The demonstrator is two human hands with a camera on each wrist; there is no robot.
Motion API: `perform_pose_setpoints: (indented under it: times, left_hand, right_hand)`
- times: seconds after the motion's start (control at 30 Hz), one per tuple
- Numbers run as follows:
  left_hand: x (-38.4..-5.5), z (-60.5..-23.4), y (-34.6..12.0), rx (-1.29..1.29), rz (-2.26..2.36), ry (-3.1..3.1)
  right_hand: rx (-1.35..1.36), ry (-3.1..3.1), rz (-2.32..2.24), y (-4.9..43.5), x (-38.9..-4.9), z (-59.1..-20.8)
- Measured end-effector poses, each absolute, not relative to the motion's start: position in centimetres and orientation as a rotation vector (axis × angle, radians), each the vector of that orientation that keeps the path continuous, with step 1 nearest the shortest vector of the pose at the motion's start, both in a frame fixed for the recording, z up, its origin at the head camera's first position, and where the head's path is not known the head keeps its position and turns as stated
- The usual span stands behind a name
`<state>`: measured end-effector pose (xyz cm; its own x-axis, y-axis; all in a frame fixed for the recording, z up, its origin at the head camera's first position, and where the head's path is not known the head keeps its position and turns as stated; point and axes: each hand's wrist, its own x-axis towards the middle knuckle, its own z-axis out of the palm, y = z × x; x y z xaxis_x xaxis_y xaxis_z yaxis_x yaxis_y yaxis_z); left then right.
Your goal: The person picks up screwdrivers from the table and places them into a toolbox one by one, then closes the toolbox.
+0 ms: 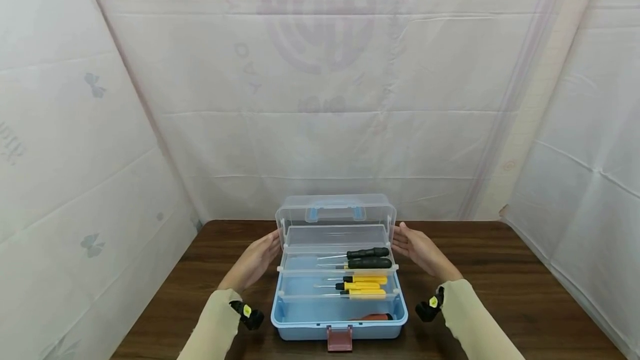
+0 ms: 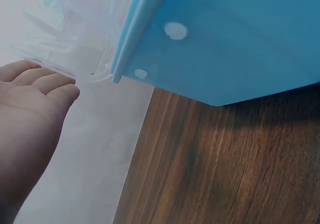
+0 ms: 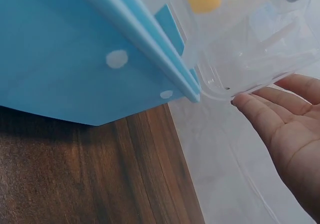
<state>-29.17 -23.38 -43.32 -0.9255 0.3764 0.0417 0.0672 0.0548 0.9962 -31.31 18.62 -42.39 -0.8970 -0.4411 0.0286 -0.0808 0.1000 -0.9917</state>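
Note:
A light blue toolbox (image 1: 300,331) stands on the table with its clear lid (image 1: 336,200) raised and its see-through trays spread out in tiers. Black-handled screwdrivers (image 1: 370,263) lie in the upper tray, and yellow-handled screwdrivers (image 1: 367,294) in the tray below. A red handle (image 1: 376,316) shows in the blue base. My left hand (image 1: 256,260) is at the lid's left side, its fairly straight fingertips against the clear edge in the left wrist view. Opposite it, my right hand (image 1: 422,251) has extended fingers (image 3: 255,108) at the lid's right edge.
The dark wooden table (image 1: 490,271) reaches back to a white sheet (image 1: 330,143), with more sheeting on both sides. A reddish clasp (image 1: 340,339) hangs from the toolbox's front. Each wrist carries a black camera, such as the left one (image 1: 252,319).

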Motion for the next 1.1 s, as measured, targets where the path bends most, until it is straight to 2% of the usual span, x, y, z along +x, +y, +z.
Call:
perform_pose_setpoints:
  times: [0.47, 1.1]
  left_hand:
    - [-28.6, -42.9, -23.9, 0.538, 1.956, 2.033]
    - [-27.9, -42.7, -23.9, 0.52, 1.917, 2.062]
  right_hand:
    - [-0.531, 2.079, -1.859, 18.3, -31.2, -42.4]
    - [-0.548, 2.072, -1.854, 18.2, -30.3, -42.2]
